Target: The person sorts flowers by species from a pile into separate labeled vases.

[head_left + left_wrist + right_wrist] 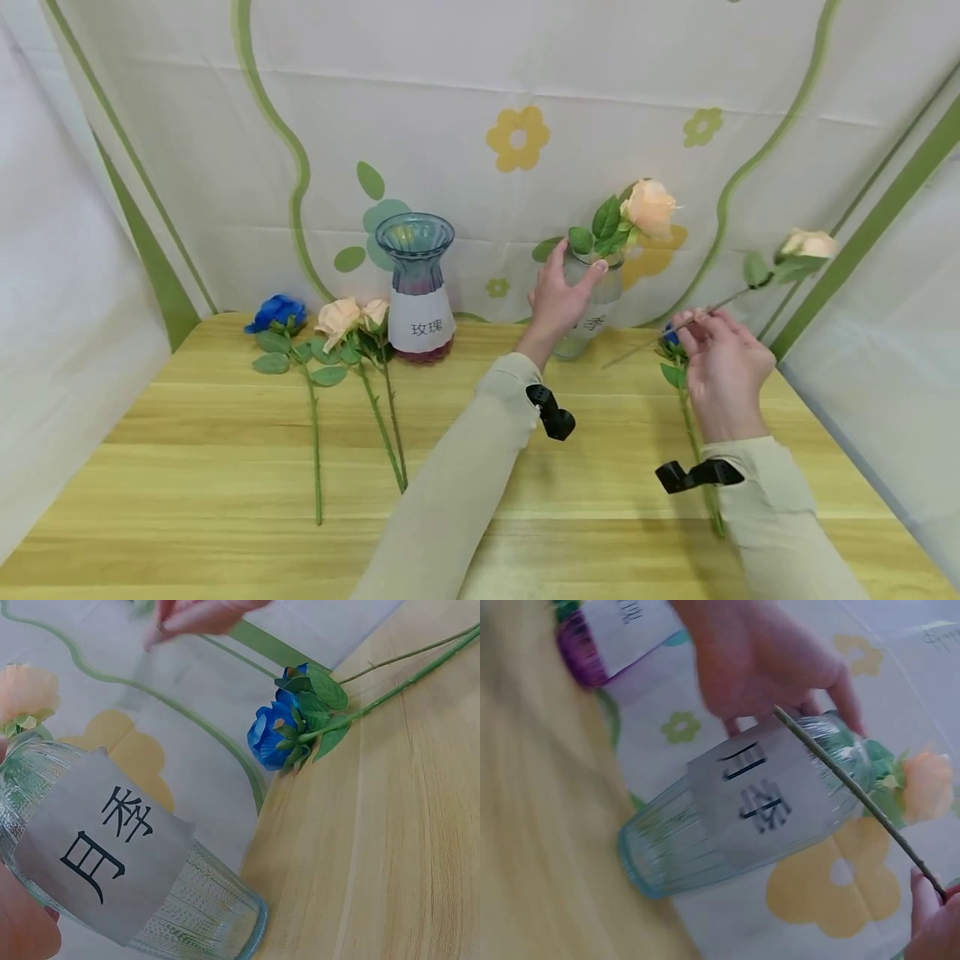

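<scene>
My left hand grips the neck of a clear glass vase with a paper label, standing at the back of the table. A peach rose stands in it. In the left wrist view the labelled vase fills the lower left. My right hand pinches the thin stem of a pale cream rose, held in the air to the right of the vase. In the right wrist view that stem crosses in front of the vase. A blue rose lies on the table under my right hand.
At the back left stands a blue and purple vase with a label. Beside it lie a blue rose and two peach roses on the wooden table. A flowered cloth backdrop closes off the back and sides.
</scene>
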A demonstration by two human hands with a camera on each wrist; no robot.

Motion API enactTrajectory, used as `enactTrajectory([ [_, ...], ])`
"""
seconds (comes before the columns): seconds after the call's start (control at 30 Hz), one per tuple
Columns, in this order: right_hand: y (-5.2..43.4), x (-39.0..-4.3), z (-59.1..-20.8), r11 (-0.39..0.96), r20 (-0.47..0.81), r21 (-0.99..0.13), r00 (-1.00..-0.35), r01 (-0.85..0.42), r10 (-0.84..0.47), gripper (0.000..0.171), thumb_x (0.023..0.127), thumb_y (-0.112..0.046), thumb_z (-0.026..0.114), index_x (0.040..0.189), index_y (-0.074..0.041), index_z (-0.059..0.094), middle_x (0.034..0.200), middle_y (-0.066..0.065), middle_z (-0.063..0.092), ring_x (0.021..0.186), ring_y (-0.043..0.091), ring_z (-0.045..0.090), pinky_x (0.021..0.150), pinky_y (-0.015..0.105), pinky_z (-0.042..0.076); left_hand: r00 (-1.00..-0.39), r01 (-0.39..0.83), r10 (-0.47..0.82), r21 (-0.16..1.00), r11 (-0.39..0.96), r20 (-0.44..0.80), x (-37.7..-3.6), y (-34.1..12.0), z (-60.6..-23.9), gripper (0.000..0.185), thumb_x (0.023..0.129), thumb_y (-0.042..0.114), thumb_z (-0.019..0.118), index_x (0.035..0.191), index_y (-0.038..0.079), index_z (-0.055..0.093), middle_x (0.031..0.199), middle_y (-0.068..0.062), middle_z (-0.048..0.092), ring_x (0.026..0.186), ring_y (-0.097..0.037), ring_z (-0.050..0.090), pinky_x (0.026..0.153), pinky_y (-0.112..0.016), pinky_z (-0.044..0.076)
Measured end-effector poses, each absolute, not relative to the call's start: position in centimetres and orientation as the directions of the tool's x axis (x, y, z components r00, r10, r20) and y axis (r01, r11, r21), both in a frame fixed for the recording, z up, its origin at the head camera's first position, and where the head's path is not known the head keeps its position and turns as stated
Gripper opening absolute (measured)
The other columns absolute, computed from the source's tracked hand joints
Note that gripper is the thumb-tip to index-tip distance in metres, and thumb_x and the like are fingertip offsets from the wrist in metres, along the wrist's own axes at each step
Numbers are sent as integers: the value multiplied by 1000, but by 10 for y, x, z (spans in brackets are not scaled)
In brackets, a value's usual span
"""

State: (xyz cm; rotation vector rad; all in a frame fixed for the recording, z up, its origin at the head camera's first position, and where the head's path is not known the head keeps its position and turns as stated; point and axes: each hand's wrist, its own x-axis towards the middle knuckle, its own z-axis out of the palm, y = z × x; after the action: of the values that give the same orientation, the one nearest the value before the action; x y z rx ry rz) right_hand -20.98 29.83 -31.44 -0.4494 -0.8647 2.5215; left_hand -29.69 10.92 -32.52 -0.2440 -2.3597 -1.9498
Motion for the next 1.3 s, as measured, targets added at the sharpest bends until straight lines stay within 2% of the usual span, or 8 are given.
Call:
enactTrajectory([
  [0.17, 295, -221, -300, -727, -131, -508, -793, -461, 594, 13, 90, 19, 68, 92, 10, 60, 87, 19, 64, 79, 31, 68, 79, 41, 66, -985, 166, 71, 970, 180, 155, -297, 108, -326, 82, 100, 61, 61, 168, 36, 25, 176, 6, 30, 163, -26, 28, 131, -60, 10],
  [0.27, 293, -225, -292, -735, -128, -453, -779, -505, 614, 16, 91, 20, 66, 89, 6, 57, 82, 18, 64, 80, 31, 69, 82, 42, 65, -986, 164, 72, 969, 183, 153, -297, 108, -327, 82, 100, 62, 62, 168, 36, 25, 175, 6, 30, 163, -26, 28, 131, -61, 11],
  [0.43, 289, -232, -281, -753, -160, -387, -765, -533, 624, 17, 95, 18, 61, 89, 3, 55, 83, 18, 67, 82, 31, 71, 89, 41, 64, -985, 165, 78, 970, 179, 153, -297, 109, -327, 82, 100, 62, 62, 168, 36, 26, 175, 6, 30, 163, -26, 28, 131, -60, 11],
  [0.57, 285, -235, -277, -759, -201, -387, -756, -523, 623, 18, 95, 14, 66, 96, -2, 57, 92, 16, 74, 95, 28, 79, 93, 38, 64, -985, 167, 80, 969, 181, 155, -297, 110, -327, 81, 100, 60, 62, 168, 36, 25, 175, 7, 30, 163, -25, 28, 131, -60, 12],
  [0.67, 279, -238, -277, -756, -202, -390, -752, -525, 627, 20, 94, 13, 68, 98, -4, 60, 95, 14, 77, 104, 27, 80, 95, 37, 63, -985, 164, 81, 970, 182, 151, -296, 110, -327, 81, 100, 60, 61, 168, 36, 25, 175, 7, 30, 163, -25, 28, 131, -59, 12],
  [0.87, 265, -243, -279, -733, -151, -385, -746, -560, 649, 25, 90, 17, 71, 102, -3, 61, 97, 16, 77, 102, 30, 78, 99, 39, 62, -986, 157, 86, 972, 177, 144, -294, 109, -327, 81, 100, 61, 62, 168, 37, 25, 176, 7, 29, 163, -25, 27, 131, -59, 11],
  [1.0, 254, -246, -279, -717, -122, -402, -743, -569, 658, 29, 90, 16, 72, 110, -3, 63, 105, 16, 76, 105, 30, 77, 98, 39, 62, -986, 157, 83, 971, 180, 144, -295, 109, -327, 81, 100, 61, 62, 168, 37, 25, 176, 7, 29, 163, -26, 28, 131, -60, 11],
  [1.3, 229, -258, -283, -703, -92, -446, -753, -554, 652, 27, 91, 12, 74, 114, 0, 67, 107, 14, 73, 110, 29, 75, 102, 37, 60, -986, 163, 65, 967, 198, 153, -300, 110, -327, 81, 100, 62, 62, 168, 37, 26, 175, 7, 31, 162, -25, 30, 130, -59, 13],
])
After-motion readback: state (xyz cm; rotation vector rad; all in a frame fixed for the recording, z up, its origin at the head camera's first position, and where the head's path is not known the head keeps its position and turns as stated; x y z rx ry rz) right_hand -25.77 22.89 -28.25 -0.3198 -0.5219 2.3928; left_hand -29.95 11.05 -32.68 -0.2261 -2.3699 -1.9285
